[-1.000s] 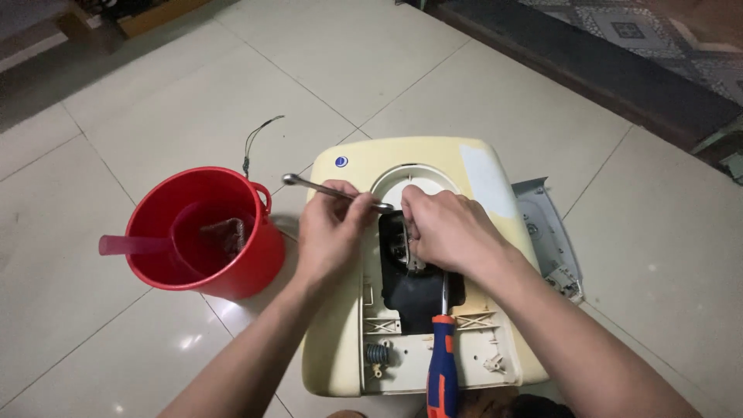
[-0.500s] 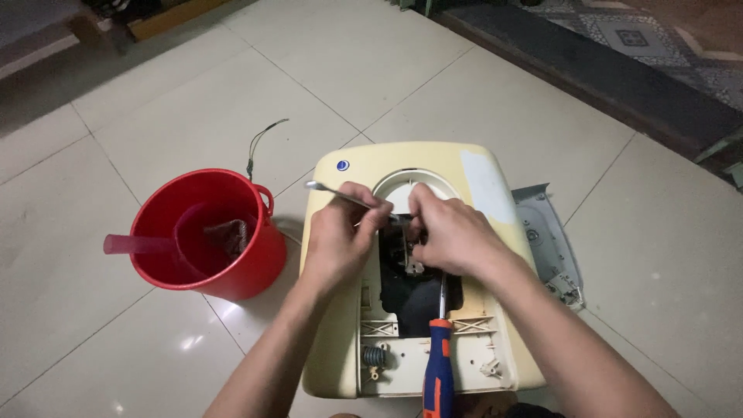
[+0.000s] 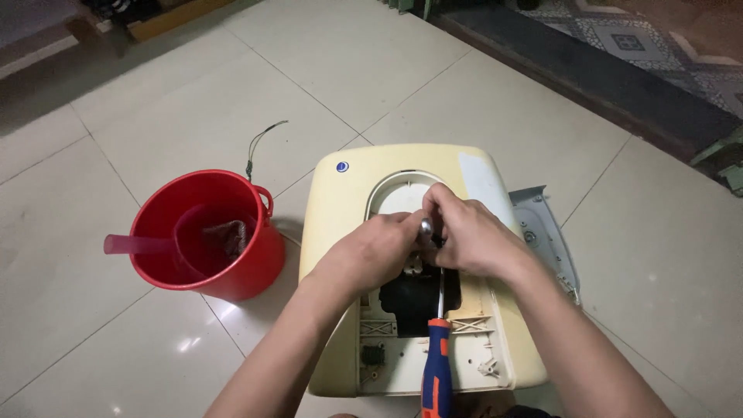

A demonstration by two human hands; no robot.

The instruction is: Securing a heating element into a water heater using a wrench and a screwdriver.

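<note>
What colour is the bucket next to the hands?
The bucket is red, seen clearly in the head view.

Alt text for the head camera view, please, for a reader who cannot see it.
Two bare hands, left hand and right hand, meet over the opening of a cream plastic appliance casing lying on a tiled floor, pinching a small metal tool. A blue-and-orange screwdriver rests on the casing; a red bucket stands to its left.
</note>
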